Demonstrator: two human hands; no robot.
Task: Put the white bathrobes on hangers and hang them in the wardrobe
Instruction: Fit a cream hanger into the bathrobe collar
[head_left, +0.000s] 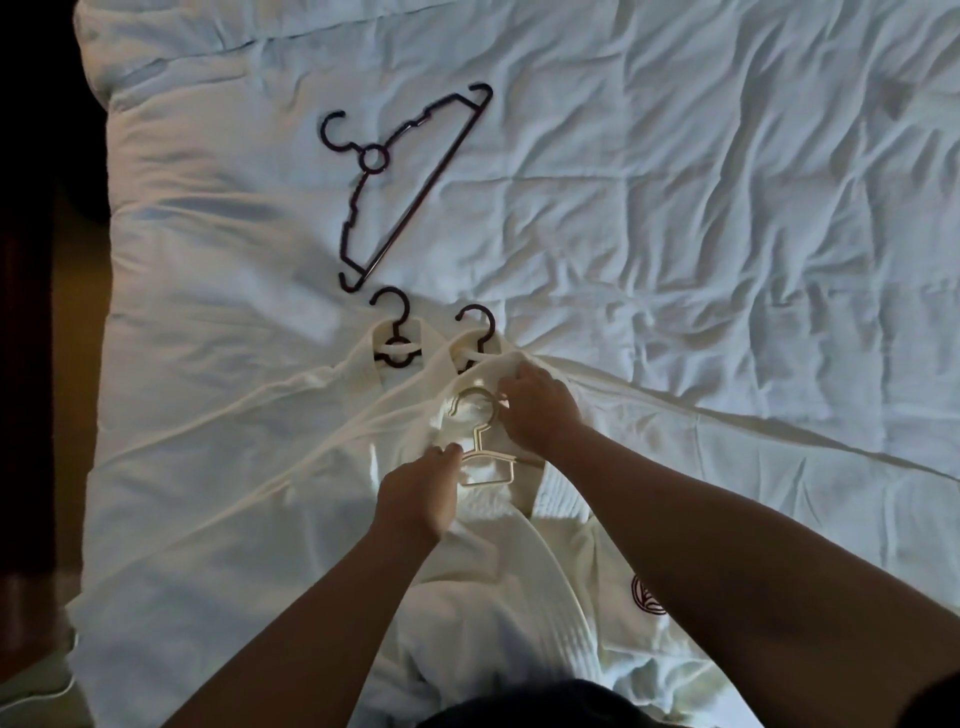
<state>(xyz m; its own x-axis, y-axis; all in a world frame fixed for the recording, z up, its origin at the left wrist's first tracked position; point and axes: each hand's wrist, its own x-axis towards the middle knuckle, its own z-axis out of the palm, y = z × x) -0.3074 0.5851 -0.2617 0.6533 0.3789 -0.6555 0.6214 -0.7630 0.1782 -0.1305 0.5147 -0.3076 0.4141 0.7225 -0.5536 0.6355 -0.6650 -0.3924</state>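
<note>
1. Overall level: dim, with a cool bluish cast over the duvet (675, 208).
2. Brightest zone: the white bathrobe (483, 519) at lower centre, warm-toned. Detail is partly washed out around the cream hanger (487, 481).
3. Left edge: falls to near black, contents unreadable.
4. Shadows: soft, lying in the duvet creases. Left hand (421, 493) and right hand (540, 410) render dark and underexposed.
5. Sharpness: soft throughout, fine texture smeared. Wide-angle bending shows along the left bed edge.

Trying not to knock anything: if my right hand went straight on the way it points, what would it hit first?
Probably the dark hanger in the bathrobe collar just beyond the right hand; depth is unclear, so it might pass above.
</note>
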